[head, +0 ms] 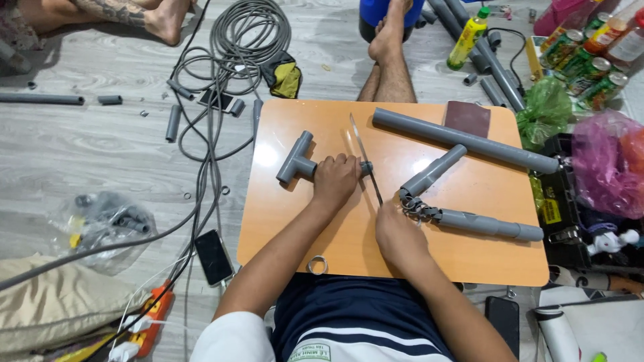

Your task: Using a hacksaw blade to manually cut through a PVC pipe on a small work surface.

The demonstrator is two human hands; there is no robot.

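A small orange-topped table (335,241) lies over my lap. My left hand (334,179) is closed around a short grey pipe that ends in a grey tee fitting (295,158) at its left. My right hand (396,231) grips the handle of a thin saw blade (362,151), which crosses the pipe just to the right of my left hand and points away from me. To the right, two grey pipes (433,173) joined by a chain lie in a V shape. A long grey pipe (463,139) rests at the table's far side.
A dark red sanding block (467,118) sits at the table's far edge, a white ring (317,265) at the near edge. Another person's bare feet (388,37) are across the table. Grey hose coils (245,33), pipe offcuts, a phone (213,256), cans and bags surround it.
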